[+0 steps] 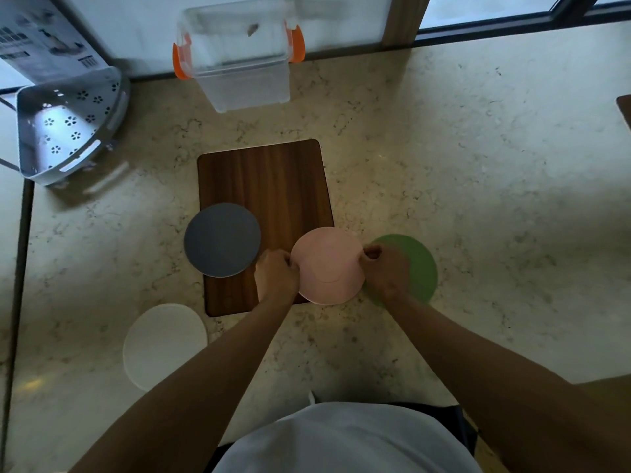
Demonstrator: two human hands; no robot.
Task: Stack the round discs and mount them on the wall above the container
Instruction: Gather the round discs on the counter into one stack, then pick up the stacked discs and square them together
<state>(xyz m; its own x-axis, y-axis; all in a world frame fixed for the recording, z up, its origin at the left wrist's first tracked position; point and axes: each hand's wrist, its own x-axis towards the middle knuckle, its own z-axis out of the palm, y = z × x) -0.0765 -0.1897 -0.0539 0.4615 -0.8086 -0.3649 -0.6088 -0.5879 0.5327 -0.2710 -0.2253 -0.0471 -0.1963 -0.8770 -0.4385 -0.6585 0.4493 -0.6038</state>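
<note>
I hold a pink disc by its two sides over the near right corner of a wooden board. My left hand pinches its left edge and my right hand pinches its right edge. A grey disc lies half on the board's left edge. A green disc lies on the counter, partly under my right hand. A white disc lies on the counter near the front left. The clear container with orange clips stands at the back against the wall.
A white perforated corner basket sits at the back left, with a printed box behind it. The marble counter stretches to the right, where a window frame runs along the back. A dark edge shows at far right.
</note>
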